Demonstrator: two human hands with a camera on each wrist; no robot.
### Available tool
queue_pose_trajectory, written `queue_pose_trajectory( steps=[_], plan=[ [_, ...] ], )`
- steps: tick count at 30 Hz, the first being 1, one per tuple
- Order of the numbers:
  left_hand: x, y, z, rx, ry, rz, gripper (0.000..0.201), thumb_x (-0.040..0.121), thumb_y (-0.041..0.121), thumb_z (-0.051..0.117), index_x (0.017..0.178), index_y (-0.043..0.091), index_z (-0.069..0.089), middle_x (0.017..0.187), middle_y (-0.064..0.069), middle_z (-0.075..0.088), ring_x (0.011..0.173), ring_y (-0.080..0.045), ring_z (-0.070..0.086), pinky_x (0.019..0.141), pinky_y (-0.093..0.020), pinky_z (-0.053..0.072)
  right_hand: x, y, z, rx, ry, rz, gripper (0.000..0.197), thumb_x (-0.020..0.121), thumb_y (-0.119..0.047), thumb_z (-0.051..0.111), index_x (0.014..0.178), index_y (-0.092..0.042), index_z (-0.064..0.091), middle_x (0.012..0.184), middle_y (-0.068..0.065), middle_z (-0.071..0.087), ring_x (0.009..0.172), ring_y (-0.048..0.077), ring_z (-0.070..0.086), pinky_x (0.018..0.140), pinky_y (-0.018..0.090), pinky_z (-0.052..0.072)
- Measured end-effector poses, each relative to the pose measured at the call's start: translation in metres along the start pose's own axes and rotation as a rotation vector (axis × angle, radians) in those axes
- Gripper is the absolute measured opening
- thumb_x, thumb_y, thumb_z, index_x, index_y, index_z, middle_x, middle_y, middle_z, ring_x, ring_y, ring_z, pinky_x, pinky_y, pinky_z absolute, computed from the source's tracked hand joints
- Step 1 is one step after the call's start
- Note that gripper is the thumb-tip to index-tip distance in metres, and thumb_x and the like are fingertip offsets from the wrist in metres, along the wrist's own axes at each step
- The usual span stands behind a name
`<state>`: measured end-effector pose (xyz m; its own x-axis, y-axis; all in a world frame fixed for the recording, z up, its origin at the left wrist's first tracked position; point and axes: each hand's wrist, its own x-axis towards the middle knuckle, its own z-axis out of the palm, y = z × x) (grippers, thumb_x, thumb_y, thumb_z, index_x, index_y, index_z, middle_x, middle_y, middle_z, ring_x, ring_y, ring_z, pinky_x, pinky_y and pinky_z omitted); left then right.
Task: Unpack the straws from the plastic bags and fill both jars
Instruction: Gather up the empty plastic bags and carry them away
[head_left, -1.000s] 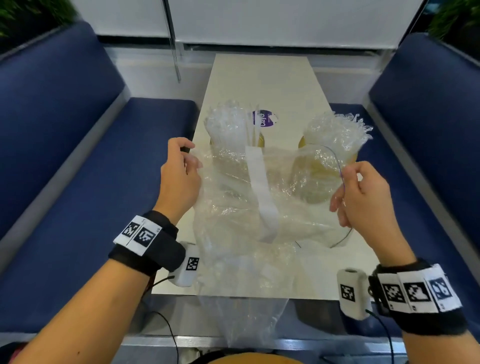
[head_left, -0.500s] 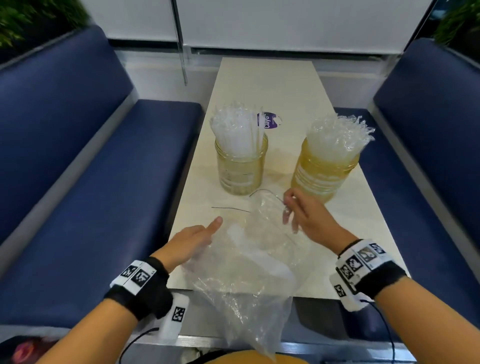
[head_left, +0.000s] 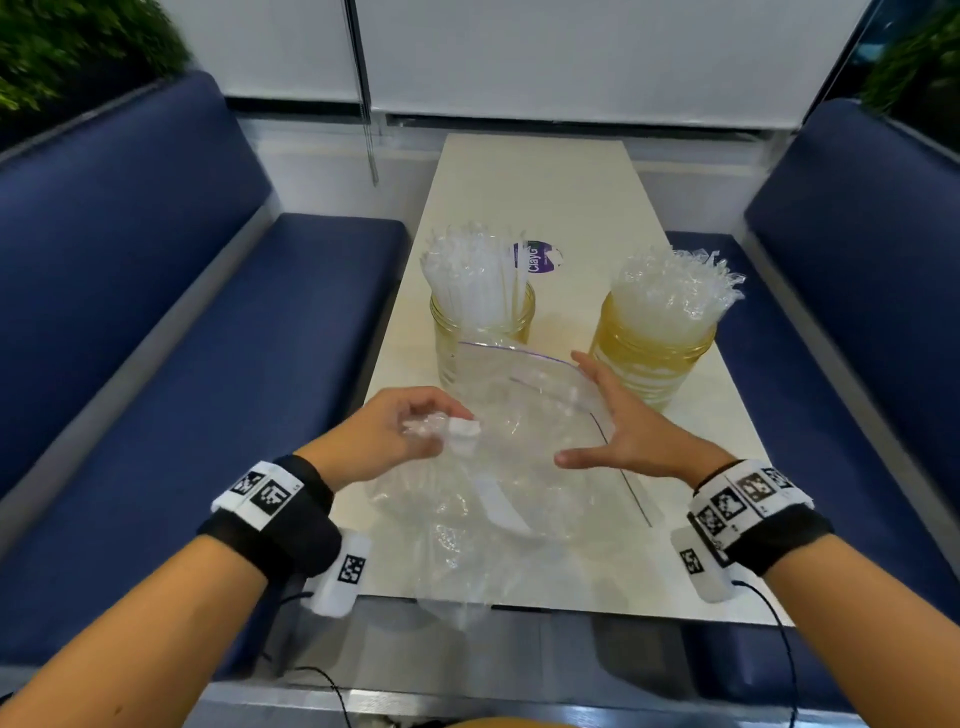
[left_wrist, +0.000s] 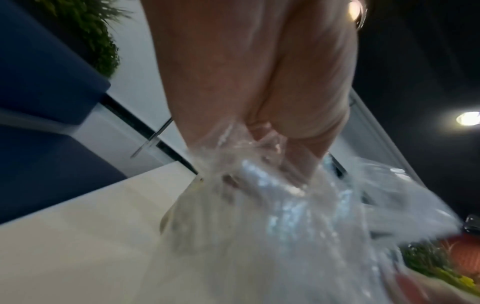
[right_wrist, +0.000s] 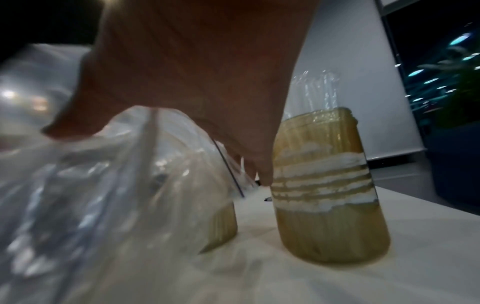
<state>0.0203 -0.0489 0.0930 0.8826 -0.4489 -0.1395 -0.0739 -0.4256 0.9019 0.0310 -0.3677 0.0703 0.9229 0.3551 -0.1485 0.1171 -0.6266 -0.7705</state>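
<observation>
- Clear crinkly plastic everywhere: the empty plastic bag (head_left: 524, 467) is lying on the near end of the table (head_left: 535, 192), its lower end hanging off the near edge toward the person.
- Left hand (head_left: 387, 441) is clenched around a scrunched wad of the bag's left side; the left wrist view shows film bunched up between the curled fingers (left_wrist: 298, 115). Right hand (head_left: 618, 431) is flat and spread, fingers straight, just pressing on the bag's right side by the zip edge, not gripping anything.
- Both jars look full already: left jar (head_left: 483, 338) and right jar (head_left: 654, 353) stand upright just beyond the bag, each packed with straws. So I'd guess this is cleanup, squashing the bag down.
- What could go wrong: the right hand's fingertips are really near the right jar, and the bag's far edge sits right up against the left jar. A sloppy sweep or yanking the bag toward the left could drag or knock a jar and dump the straws.
- Orientation: the straws (head_left: 478, 270) stand on end with their long axis roughly vertical, tips up, fanning out a bit at the top. The bag's long axis runs from the jars back toward the person, zip end pointing at the jars.
</observation>
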Motion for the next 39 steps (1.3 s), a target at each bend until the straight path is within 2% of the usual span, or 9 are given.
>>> queue_pose_trajectory(
  steps=[5, 10, 14, 19, 22, 25, 29, 33, 39],
  plan=[
    [0.002, 0.019, -0.011, -0.001, 0.023, 0.133, 0.020, 0.090, -0.013, 0.062, 0.095, 0.006, 0.065, 0.092, 0.013, 0.076, 0.098, -0.004, 0.070, 0.084, -0.013, 0.049, 0.002, -0.026, -0.007, 0.236, -0.146, -0.068, 0.088, 0.077, -0.021, 0.083, 0.149, -0.032, 0.034, 0.147, -0.017, 0.049, 0.132, 0.002, 0.049, 0.110, 0.026, 0.042],
    [-0.004, -0.001, -0.023, -0.150, 0.618, 0.093, 0.085, 0.079, 0.035, 0.085, 0.144, 0.030, 0.030, 0.129, 0.008, 0.062, 0.119, -0.008, 0.060, 0.094, -0.028, 0.049, 0.003, -0.032, 0.011, 0.611, 0.172, -0.140, 0.040, 0.091, -0.002, 0.064, 0.126, -0.020, 0.058, 0.109, 0.003, 0.075, 0.084, 0.020, 0.074, 0.060, 0.030, 0.060],
    [-0.022, -0.016, -0.011, -0.511, 0.336, -0.214, 0.117, 0.058, 0.072, 0.081, 0.153, 0.043, 0.020, 0.144, 0.008, 0.055, 0.121, -0.015, 0.063, 0.103, -0.040, 0.046, 0.004, -0.033, 0.025, 0.841, 0.237, -0.142, 0.038, 0.087, -0.008, 0.063, 0.123, -0.019, 0.062, 0.098, 0.007, 0.076, 0.077, 0.021, 0.073, 0.064, 0.036, 0.060],
    [-0.002, -0.012, -0.004, -0.526, 0.275, -0.176, 0.053, 0.097, 0.023, 0.064, 0.146, 0.029, 0.045, 0.110, 0.000, 0.070, 0.100, -0.017, 0.073, 0.086, -0.035, 0.055, 0.010, -0.037, 0.021, 0.911, 0.123, -0.076, 0.040, 0.087, -0.013, 0.043, 0.112, -0.019, 0.073, 0.114, 0.003, 0.073, 0.101, 0.016, 0.070, 0.081, 0.030, 0.058],
    [-0.002, -0.010, -0.007, -0.489, 0.244, -0.138, 0.040, 0.096, 0.029, 0.064, 0.136, 0.027, 0.061, 0.114, 0.006, 0.067, 0.112, -0.015, 0.064, 0.095, -0.033, 0.050, 0.015, -0.042, 0.011, 0.848, 0.165, -0.006, 0.040, 0.091, -0.012, 0.040, 0.115, -0.009, 0.071, 0.106, 0.009, 0.072, 0.079, 0.009, 0.069, 0.068, 0.021, 0.053],
    [-0.004, -0.006, -0.011, -0.607, 0.254, -0.141, 0.046, 0.081, 0.054, 0.065, 0.120, 0.029, 0.068, 0.123, 0.017, 0.065, 0.125, -0.012, 0.052, 0.104, -0.032, 0.039, 0.013, -0.037, 0.004, 0.868, 0.183, 0.023, 0.031, 0.095, 0.002, 0.047, 0.113, -0.009, 0.069, 0.104, 0.007, 0.076, 0.081, 0.017, 0.067, 0.065, 0.023, 0.053],
    [-0.001, 0.001, -0.012, -0.813, 0.186, -0.199, 0.031, 0.088, 0.027, 0.059, 0.118, 0.023, 0.064, 0.110, -0.006, 0.072, 0.103, -0.024, 0.065, 0.095, -0.044, 0.044, 0.012, -0.025, 0.008, 0.840, 0.176, 0.036, 0.036, 0.082, -0.003, 0.065, 0.117, -0.009, 0.069, 0.106, 0.011, 0.075, 0.091, 0.026, 0.068, 0.076, 0.036, 0.053],
    [0.005, 0.004, -0.008, -0.612, 0.058, -0.188, 0.047, 0.086, 0.020, 0.064, 0.131, 0.035, 0.065, 0.134, -0.012, 0.065, 0.123, -0.039, 0.062, 0.107, -0.061, 0.045, 0.004, -0.033, 0.002, 0.835, 0.204, 0.084, 0.026, 0.096, -0.004, 0.046, 0.115, -0.003, 0.064, 0.091, -0.002, 0.078, 0.082, 0.009, 0.073, 0.071, 0.019, 0.057],
    [0.006, 0.009, -0.018, -0.574, 0.220, -0.103, 0.031, 0.101, -0.001, 0.049, 0.126, 0.009, 0.064, 0.113, -0.005, 0.071, 0.094, -0.009, 0.073, 0.071, -0.018, 0.057, -0.003, -0.020, -0.015, 0.730, 0.202, -0.017, 0.039, 0.096, 0.008, 0.048, 0.124, -0.015, 0.063, 0.110, 0.010, 0.071, 0.096, 0.019, 0.070, 0.085, 0.027, 0.058]
  ],
)
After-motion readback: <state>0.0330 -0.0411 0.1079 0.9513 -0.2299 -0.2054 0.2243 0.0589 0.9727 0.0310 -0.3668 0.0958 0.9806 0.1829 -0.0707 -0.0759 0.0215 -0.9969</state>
